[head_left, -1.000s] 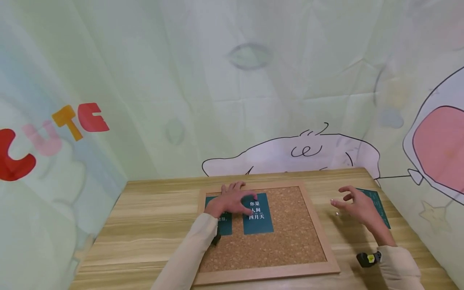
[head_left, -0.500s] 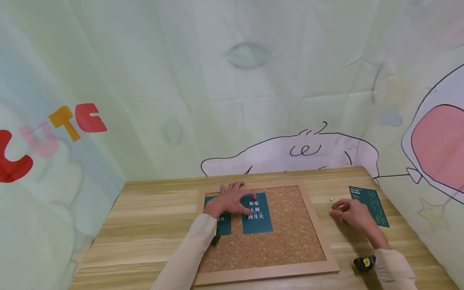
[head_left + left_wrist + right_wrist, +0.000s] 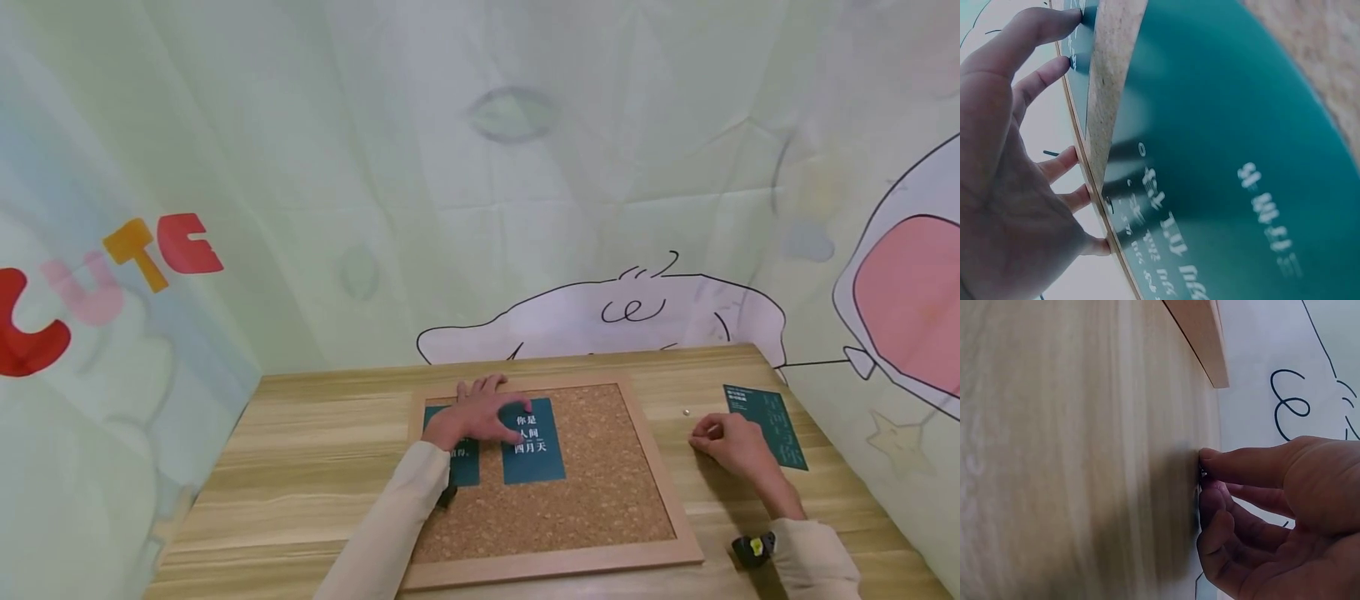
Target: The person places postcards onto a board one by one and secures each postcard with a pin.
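Note:
My left hand (image 3: 476, 414) lies spread over the cork board (image 3: 615, 467). Its thumb and index finger touch the right-hand teal card (image 3: 536, 458), which bears white characters. Below the palm is a second teal card (image 3: 467, 473), partly hidden; in the left wrist view this card (image 3: 1210, 125) looms close. My right hand (image 3: 738, 446) is low over the table, right of the board. Its thumb and fingertips pinch a tiny shiny tack (image 3: 1203, 470), mostly hidden by them. Another small shiny tack (image 3: 686, 412) lies just beyond those fingertips.
A third teal card (image 3: 780, 425) lies on the wooden table (image 3: 300, 467), beside and partly behind the right hand. The board's raised wooden frame (image 3: 660, 475) runs between the hands. A printed curtain (image 3: 450, 208) hangs behind the table.
My right hand has come down to the table and its fingers have closed together on the tack there. More of the third card shows. The left hand has stayed put.

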Tool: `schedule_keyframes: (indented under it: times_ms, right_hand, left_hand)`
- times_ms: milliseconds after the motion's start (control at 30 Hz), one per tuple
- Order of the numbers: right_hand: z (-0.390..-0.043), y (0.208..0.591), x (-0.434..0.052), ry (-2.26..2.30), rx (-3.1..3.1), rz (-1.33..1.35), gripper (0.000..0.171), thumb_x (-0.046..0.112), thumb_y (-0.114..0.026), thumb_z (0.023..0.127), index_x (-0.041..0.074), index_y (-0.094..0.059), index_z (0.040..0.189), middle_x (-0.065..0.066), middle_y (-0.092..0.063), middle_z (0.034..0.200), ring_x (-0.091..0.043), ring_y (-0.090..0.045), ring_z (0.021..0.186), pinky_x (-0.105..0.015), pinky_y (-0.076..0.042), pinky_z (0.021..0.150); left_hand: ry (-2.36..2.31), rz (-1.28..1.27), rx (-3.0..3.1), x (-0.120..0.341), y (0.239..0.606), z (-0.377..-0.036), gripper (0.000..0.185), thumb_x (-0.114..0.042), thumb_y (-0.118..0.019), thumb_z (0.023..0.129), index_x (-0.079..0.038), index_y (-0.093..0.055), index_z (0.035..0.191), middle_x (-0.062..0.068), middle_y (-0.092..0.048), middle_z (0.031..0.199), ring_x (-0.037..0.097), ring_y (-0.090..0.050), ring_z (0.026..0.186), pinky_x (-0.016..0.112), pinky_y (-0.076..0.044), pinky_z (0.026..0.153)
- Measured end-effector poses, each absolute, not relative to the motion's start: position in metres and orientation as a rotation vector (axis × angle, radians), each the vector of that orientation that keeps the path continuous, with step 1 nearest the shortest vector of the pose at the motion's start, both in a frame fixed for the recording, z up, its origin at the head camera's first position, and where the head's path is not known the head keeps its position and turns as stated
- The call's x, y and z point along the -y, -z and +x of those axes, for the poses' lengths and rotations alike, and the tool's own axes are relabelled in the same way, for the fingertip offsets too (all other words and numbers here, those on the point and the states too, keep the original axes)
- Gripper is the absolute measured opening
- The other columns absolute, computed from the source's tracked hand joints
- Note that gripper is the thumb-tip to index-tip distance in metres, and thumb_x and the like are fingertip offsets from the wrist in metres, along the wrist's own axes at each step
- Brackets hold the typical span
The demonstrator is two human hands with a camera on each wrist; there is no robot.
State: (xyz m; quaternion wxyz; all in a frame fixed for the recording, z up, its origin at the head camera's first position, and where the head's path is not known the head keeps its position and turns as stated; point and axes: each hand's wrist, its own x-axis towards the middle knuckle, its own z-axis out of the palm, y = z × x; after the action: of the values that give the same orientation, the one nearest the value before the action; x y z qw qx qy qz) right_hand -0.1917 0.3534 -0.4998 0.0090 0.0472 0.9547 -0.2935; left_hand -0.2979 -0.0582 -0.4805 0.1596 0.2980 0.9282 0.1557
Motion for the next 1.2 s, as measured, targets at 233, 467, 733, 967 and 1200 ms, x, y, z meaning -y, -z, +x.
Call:
schedule_keyframes:
  times_ms: [233, 467, 733, 967, 1200]
  right_hand:
    - [-0.188, 0.499, -0.35, 0.891, -3.003, 0.16, 0.012, 0.008, -0.076, 0.093, -0.001, -0.071, 0.089, -0.007, -0.066, 0.08, -0.024, -0.055, 0.074, -0.034, -0.045, 0.063]
    - [-0.186, 0.502, -0.351, 0.887, -3.019, 0.094, 0.01, 0.008, -0.074, 0.094, 0.001, -0.071, 0.087, -0.004, -0.063, 0.078, -0.023, -0.053, 0.073, -0.035, -0.043, 0.064]
    - [-0.186, 0.502, -0.353, 0.884, -3.014, 0.072, 0.011, 0.009, -0.072, 0.096, 0.003, -0.069, 0.088, -0.003, -0.061, 0.079, -0.022, -0.052, 0.075, -0.035, -0.041, 0.065]
    - [-0.19, 0.494, -0.352, 0.958, -2.971, 0.118, 0.01, 0.007, -0.064, 0.101, -0.001, -0.062, 0.096, -0.01, -0.064, 0.087, -0.025, -0.056, 0.079, -0.036, -0.047, 0.064]
    - [-0.2, 0.489, -0.346, 0.99, -2.986, 0.071, 0.017, 0.014, -0.067, 0.101, -0.002, -0.065, 0.097, -0.011, -0.067, 0.088, -0.024, -0.058, 0.079, -0.035, -0.047, 0.064]
  left_hand:
    - [-0.449, 0.863, -2.653, 0.06, 0.481, -0.298, 0.051, -0.049, -0.079, 0.089, -0.039, -0.062, 0.136, 0.014, -0.026, 0.166, 0.042, -0.02, 0.151, 0.075, -0.005, 0.115]
    - [-0.454, 0.848, -2.656, 0.059, 0.481, -0.298, 0.049, -0.05, -0.079, 0.089, -0.04, -0.063, 0.133, 0.014, -0.027, 0.165, 0.042, -0.023, 0.149, 0.074, -0.007, 0.115]
    - [-0.443, 0.849, -2.645, 0.059, 0.479, -0.297, 0.05, -0.049, -0.079, 0.09, -0.04, -0.062, 0.136, 0.013, -0.025, 0.166, 0.04, -0.02, 0.152, 0.074, -0.005, 0.116]
    - [-0.442, 0.842, -2.654, 0.059, 0.477, -0.297, 0.051, -0.05, -0.079, 0.089, -0.04, -0.062, 0.136, 0.013, -0.026, 0.166, 0.04, -0.021, 0.151, 0.072, -0.008, 0.115]
    - [-0.472, 0.84, -2.642, 0.059, 0.478, -0.296, 0.049, -0.049, -0.079, 0.089, -0.039, -0.063, 0.134, 0.013, -0.026, 0.166, 0.041, -0.022, 0.15, 0.074, -0.008, 0.114]
